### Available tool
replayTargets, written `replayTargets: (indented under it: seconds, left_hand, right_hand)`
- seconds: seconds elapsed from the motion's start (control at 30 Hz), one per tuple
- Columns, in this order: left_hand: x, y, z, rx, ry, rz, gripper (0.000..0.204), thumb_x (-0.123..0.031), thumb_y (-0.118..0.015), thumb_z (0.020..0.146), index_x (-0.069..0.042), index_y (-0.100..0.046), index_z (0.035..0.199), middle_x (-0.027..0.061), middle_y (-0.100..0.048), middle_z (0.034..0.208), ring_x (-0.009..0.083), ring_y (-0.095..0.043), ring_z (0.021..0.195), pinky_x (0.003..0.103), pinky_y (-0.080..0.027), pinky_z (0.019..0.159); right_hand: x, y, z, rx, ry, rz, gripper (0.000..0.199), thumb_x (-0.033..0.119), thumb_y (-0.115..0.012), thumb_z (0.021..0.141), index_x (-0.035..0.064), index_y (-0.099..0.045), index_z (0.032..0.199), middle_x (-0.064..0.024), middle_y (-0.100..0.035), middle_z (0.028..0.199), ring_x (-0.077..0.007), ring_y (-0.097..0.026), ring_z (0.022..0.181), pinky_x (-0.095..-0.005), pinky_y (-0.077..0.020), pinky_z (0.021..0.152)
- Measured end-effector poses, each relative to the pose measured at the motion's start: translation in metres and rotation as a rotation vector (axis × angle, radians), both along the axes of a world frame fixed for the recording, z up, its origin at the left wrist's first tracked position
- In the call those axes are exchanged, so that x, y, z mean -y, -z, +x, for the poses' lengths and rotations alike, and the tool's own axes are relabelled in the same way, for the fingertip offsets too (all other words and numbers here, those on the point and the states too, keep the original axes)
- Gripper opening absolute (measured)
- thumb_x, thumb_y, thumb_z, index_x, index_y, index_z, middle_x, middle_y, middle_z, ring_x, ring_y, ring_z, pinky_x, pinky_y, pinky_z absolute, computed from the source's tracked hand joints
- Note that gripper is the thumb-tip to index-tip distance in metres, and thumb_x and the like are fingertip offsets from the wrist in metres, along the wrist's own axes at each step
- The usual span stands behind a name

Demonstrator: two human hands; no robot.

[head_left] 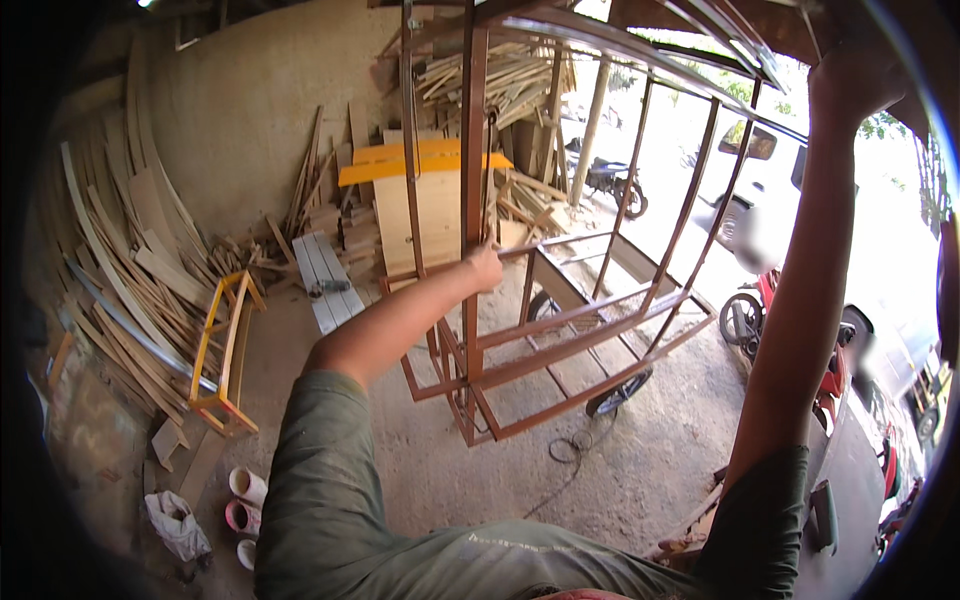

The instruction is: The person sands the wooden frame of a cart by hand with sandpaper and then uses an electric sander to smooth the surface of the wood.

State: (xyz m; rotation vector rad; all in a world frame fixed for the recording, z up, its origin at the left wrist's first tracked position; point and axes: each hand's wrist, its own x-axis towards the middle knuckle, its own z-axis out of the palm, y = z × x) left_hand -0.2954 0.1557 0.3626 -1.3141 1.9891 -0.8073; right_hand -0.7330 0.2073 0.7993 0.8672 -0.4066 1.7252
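A tall rust-brown metal frame (560,330) of welded square tubes stands on the dirt floor in front of me. My left hand (486,266) is stretched forward and grips one of its upright bars at mid height. Raised high at the upper right, my right hand (850,85) holds the frame's top rail. Both arms wear green short sleeves.
Wood offcuts and planks (130,260) pile along the left wall. A yellow frame (228,350) lies on the floor at left. Yellow-topped boards (420,200) lean at the back. A cable (575,450) coils under the frame. Motorbikes (840,370) and a white vehicle (760,170) stand at right.
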Motion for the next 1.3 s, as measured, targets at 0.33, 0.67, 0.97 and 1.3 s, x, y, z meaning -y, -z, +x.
replayTargets:
  seconds: [0.33,0.67,0.97,1.3]
  left_hand:
    - [0.023,-0.009,0.001,-0.149,0.148,-0.008,0.013,-0.022,-0.07,0.084,-0.013,-0.079,0.087,0.0042,-0.075,0.094,0.0246,-0.071,0.103,0.056,-0.051,0.097]
    - [-0.019,-0.124,-0.144,-0.645,0.799,-0.158,0.026,-0.033,-0.064,0.098,-0.009,-0.063,0.088,0.0084,-0.067,0.074,0.0274,-0.072,0.075,0.045,-0.058,0.077]
    - [-0.024,-0.199,-0.18,-0.834,1.101,-0.571,0.003,-0.011,-0.063,0.089,-0.009,-0.065,0.089,0.0099,-0.065,0.078,0.026,-0.071,0.074,0.038,-0.058,0.065]
    - [-0.055,-0.272,-0.19,-1.3,1.164,-0.972,0.007,-0.015,-0.074,0.093,-0.007,-0.073,0.095,0.0093,-0.072,0.077,0.0199,-0.069,0.063,0.033,-0.055,0.059]
  right_hand:
    - [0.003,0.075,0.02,0.071,-0.179,0.064,0.091,0.052,-0.084,0.08,0.001,-0.047,0.146,-0.011,-0.069,0.123,-0.029,-0.069,0.104,-0.0442,-0.0488,0.089]
    - [0.01,0.178,0.032,0.118,-0.514,0.126,0.099,0.046,-0.08,0.086,-0.0034,-0.03,0.156,-0.0205,-0.057,0.137,-0.0352,-0.059,0.121,-0.0455,-0.0481,0.095]
    - [0.003,0.164,0.051,0.108,-0.354,0.031,0.086,0.03,-0.074,0.085,0.006,-0.036,0.158,-0.0218,-0.057,0.137,-0.0362,-0.056,0.125,-0.0487,-0.0395,0.097]
    - [-0.052,0.072,0.061,-0.306,-1.247,-0.121,0.045,0.035,-0.05,0.111,-0.0027,-0.064,0.13,-0.0046,-0.066,0.111,-0.0091,-0.06,0.096,-0.0252,-0.0488,0.08]
